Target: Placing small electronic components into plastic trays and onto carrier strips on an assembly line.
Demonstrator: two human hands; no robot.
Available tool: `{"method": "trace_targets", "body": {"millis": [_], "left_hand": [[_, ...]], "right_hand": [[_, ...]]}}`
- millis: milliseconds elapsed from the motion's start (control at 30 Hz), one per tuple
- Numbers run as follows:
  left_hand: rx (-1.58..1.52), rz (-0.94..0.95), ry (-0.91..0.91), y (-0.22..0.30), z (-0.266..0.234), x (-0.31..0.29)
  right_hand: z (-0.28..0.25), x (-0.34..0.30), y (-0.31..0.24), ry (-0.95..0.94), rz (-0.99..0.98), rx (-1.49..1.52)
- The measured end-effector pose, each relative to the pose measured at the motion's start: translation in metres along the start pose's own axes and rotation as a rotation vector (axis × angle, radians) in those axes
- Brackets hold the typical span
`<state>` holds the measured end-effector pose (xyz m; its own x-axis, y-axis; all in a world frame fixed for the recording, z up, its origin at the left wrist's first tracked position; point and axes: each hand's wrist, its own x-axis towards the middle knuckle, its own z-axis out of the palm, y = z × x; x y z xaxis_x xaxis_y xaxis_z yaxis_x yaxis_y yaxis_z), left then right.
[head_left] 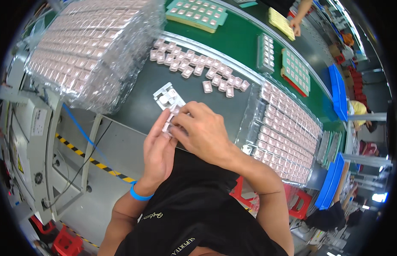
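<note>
My left hand (pixel 158 151) is turned palm inward near the table's front edge. Its thumb and fingers press a small pale pink-white plastic part (pixel 167 125). My right hand (pixel 202 130) reaches across from the right, its fingertips pinched on the same part; the fingers hide most of it. Just beyond the fingertips, a white block fixture (pixel 168 94) with rounded knobs lies on the dark table (pixel 134 102). Farther back, many loose pink-and-white square parts (pixel 198 68) lie in a scattered band.
Clear plastic trays of similar parts form a tall stack (pixel 79 55) at left and a lower stack (pixel 283 132) at right. Behind runs a green conveyor (pixel 237 30) carrying a filled green tray (pixel 197 15). A co-worker's hand (pixel 295 26) touches a yellow tray (pixel 281 23). Blue bins (pixel 330 181) stand right.
</note>
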<state>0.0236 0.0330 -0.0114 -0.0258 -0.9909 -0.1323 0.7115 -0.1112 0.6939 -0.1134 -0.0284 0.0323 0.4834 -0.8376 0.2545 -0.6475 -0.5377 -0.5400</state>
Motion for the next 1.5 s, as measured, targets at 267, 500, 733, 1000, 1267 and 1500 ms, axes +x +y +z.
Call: {"method": "trace_targets", "body": {"millis": [267,500,733,1000,1267,1500], "left_hand": [[0.14,0.167,-0.086,-0.007,0.008,-0.003],[0.362,0.329,0.031,-0.005,-0.029,0.021],[0.519,0.332,0.197,-0.011,-0.066,0.033],[0.503,0.326,0.236,-0.01,-0.068,0.037],[0.476,0.323,0.251,-0.006,-0.071,0.034],[0.621,0.326,0.2,-0.009,-0.06,0.037]], "right_hand": [[-0.024,-0.009,0.022,0.063,-0.04,0.14],[-0.112,-0.054,0.122,0.116,0.136,-0.22],[-0.127,-0.084,0.163,-0.126,0.13,-0.431],[-0.122,-0.07,0.18,-0.226,0.159,-0.376],[-0.115,-0.069,0.176,-0.131,0.157,-0.317],[-0.111,-0.053,0.135,-0.022,0.166,-0.325]]}}
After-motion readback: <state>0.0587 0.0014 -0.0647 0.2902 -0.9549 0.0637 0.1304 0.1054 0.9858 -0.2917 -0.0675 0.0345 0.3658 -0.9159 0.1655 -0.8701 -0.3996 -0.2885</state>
